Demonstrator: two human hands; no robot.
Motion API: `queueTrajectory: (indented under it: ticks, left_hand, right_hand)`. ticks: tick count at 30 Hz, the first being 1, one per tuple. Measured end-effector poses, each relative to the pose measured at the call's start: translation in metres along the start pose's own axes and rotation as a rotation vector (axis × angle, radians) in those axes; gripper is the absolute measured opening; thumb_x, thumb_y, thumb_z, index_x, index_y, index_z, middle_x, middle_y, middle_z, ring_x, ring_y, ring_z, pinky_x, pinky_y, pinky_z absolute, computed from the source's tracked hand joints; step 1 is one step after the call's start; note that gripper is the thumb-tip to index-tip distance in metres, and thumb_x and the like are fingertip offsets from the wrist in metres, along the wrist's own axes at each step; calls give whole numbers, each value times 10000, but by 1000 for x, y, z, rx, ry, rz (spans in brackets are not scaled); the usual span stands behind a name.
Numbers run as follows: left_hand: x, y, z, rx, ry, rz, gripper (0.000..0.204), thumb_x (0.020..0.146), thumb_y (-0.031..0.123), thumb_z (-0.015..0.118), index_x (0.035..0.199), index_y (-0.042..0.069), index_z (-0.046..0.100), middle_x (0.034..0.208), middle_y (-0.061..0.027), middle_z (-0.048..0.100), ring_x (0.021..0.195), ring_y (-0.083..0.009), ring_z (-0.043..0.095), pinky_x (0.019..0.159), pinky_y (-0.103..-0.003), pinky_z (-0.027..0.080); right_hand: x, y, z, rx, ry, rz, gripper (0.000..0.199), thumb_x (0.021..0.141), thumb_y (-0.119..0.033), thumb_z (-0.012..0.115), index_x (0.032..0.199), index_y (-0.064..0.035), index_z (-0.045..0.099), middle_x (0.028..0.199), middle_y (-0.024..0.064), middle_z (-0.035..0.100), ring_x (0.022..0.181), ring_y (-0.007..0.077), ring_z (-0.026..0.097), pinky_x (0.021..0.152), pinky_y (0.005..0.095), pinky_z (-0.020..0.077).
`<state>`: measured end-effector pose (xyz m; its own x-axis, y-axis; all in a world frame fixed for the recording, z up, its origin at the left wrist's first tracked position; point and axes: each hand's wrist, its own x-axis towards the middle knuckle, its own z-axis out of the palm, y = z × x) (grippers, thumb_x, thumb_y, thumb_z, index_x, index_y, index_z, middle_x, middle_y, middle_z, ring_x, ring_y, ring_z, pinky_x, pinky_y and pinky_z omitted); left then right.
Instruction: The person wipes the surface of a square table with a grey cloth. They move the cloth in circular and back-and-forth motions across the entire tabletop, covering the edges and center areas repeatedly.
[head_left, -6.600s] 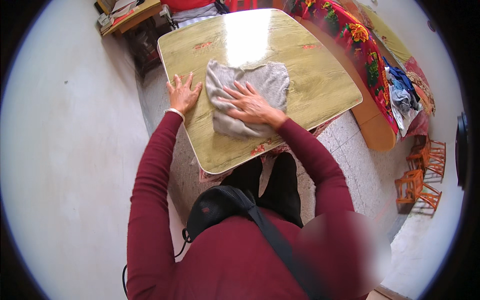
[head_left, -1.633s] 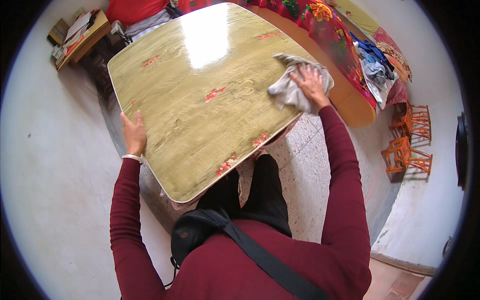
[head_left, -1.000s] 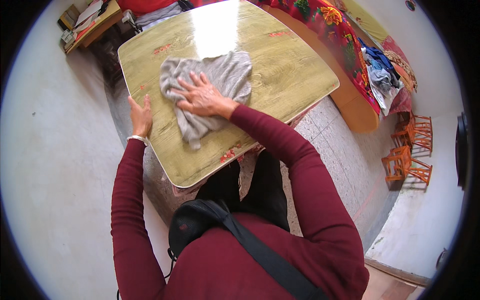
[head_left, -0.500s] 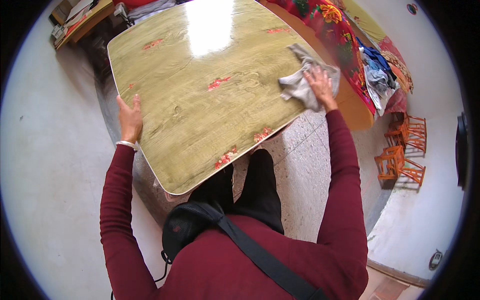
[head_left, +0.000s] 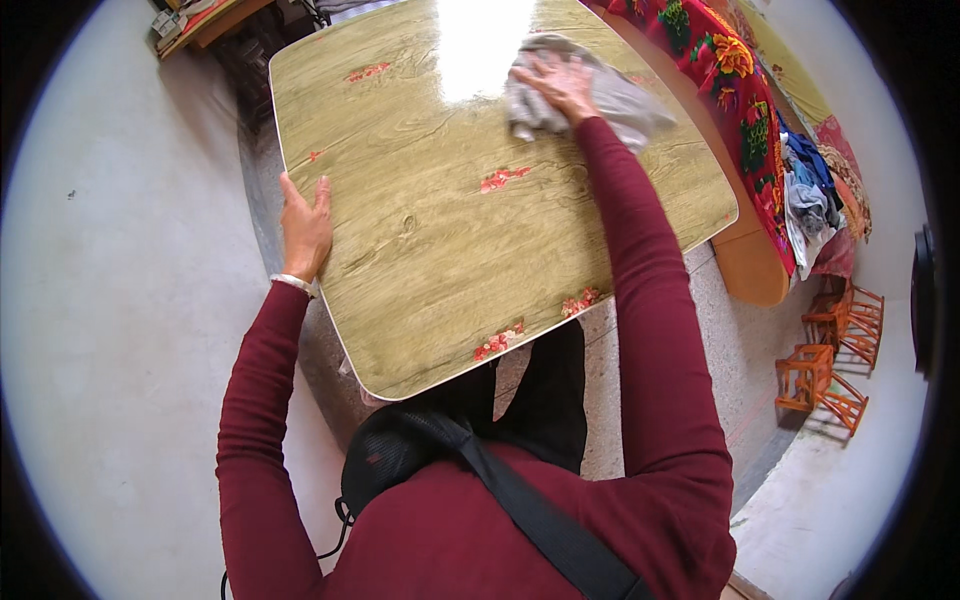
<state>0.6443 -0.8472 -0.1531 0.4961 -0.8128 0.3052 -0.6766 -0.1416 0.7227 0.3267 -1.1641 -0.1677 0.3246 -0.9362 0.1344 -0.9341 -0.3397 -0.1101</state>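
A wood-patterned table (head_left: 420,240) with red flower prints and a pale rim spreads before me. Over on its far right part, my right hand (head_left: 560,85) lies flat with spread fingers, pressing on a grey cloth (head_left: 610,100). The cloth is bunched under the palm and trails off to the right, blurred there. At the table's left edge my left hand (head_left: 306,232) takes hold of the rim, its thumb on the top surface. The left hand's lower fingers are hidden.
A bed with a red floral cover (head_left: 740,90) stands close to the table's right side, with piled clothes (head_left: 808,190) beyond. Two orange wooden stools (head_left: 806,378) are by the right wall. A wooden desk (head_left: 215,22) stands far left; a white wall runs along the left.
My right hand has swept the cloth leftward and away from me, from the table's right edge toward the bright reflection. My left hand stays at the left rim. The view has shifted.
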Motion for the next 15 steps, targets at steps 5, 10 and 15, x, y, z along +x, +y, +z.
queueTrajectory:
  ticks: [5,10,15]
  left_hand:
    - [2,2,0,18,-33,-52,686,914,373,522,1328,-105,253,1152,-358,513,1078,-465,510,893,-443,415]
    - [8,-17,5,22,11,1,677,911,372,519,1325,-93,254,1160,-370,498,1079,-480,501,893,-451,414]
    - [6,-7,-1,-7,-18,-12,654,906,354,527,1312,-87,265,1148,-367,507,1073,-483,504,893,-464,414]
  right_hand:
    - [-56,-153,-11,8,-29,-435,784,804,-784,199,1434,-321,266,1510,114,172,1373,432,80,1091,590,12]
    - [-159,-186,-18,172,15,-800,656,896,-629,225,1428,-254,302,1492,95,241,1367,397,162,1110,557,90]
    - [-262,-117,-58,188,14,-745,574,892,-523,400,1384,-227,402,1473,81,301,1386,314,179,1135,445,109]
